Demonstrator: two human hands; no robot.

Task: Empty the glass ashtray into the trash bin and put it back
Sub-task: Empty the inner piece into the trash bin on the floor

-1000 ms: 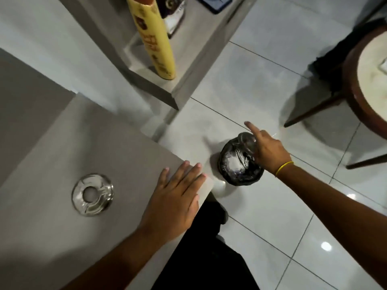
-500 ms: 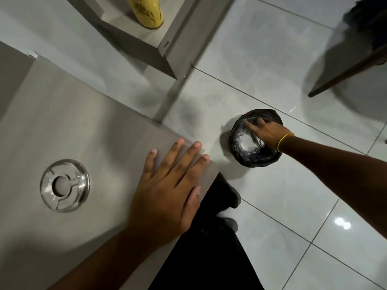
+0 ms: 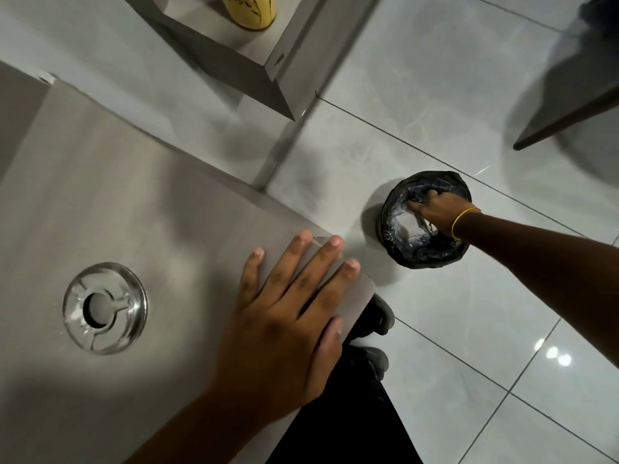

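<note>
We look down at a grey table. Our left hand lies flat and open near its corner, holding nothing. At nine o'clock from it a glass ring rests on the table. At two o'clock, on the tiled floor, our right hand reaches into the black-lined trash bin; its grip and the glass ashtray cannot be made out.

Your left hand lies flat on the table corner, well apart from the glass ring, with bare tabletop between them. Your right hand fills the bin mouth; open floor surrounds it.
</note>
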